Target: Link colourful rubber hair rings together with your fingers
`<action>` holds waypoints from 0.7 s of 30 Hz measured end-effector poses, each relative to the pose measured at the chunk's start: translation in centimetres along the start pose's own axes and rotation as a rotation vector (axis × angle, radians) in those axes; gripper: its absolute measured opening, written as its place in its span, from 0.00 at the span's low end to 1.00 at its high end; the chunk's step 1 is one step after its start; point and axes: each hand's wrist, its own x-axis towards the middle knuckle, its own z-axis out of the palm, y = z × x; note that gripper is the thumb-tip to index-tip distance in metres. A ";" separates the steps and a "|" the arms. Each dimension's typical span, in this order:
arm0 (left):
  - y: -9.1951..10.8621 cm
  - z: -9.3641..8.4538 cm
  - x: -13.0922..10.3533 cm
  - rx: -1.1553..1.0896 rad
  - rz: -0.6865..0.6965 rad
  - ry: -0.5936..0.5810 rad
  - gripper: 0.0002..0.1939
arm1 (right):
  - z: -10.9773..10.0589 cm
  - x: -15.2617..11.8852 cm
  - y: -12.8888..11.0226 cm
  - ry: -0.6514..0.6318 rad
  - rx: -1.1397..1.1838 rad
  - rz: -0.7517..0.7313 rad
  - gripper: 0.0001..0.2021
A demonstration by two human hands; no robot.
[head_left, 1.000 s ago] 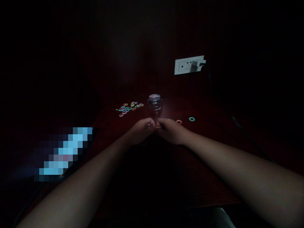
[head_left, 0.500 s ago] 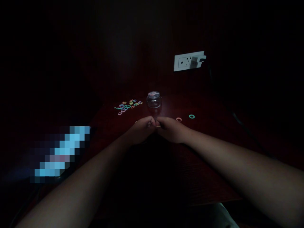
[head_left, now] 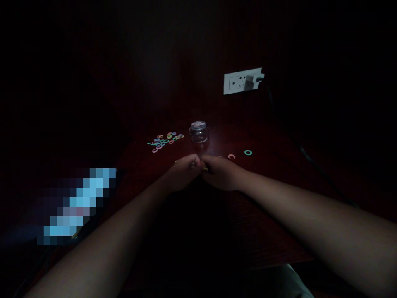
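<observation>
My left hand (head_left: 186, 171) and my right hand (head_left: 221, 171) meet fingertip to fingertip above the dark red table, both closed. A small yellow hair tie (head_left: 205, 169) shows at the fingers of my right hand. What the curled fingers of my left hand pinch is too dark to make out. Just beyond my hands stands a clear lidded jar (head_left: 199, 133). To the jar's left lies a loose pile of colourful hair ties (head_left: 161, 142). A pink hair tie (head_left: 231, 157) and a green hair tie (head_left: 248, 152) rest separately beyond my right wrist.
A lit, pixelated screen (head_left: 82, 203) is at the left, beside my left forearm. On the back panel sits a white power socket (head_left: 238, 82) with a plug (head_left: 256, 78) in it. A dark cable (head_left: 325, 178) runs along the right. Most surroundings are very dark.
The whole view has shifted slightly. My hands stay together, and the yellow hair tie at my right fingers shows a little more clearly. A pale edge now shows behind my right hand.
</observation>
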 end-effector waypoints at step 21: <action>0.3 0.0 0.0 -0.018 0.022 -0.016 0.06 | 0.0 -0.1 0.0 -0.005 0.007 0.004 0.08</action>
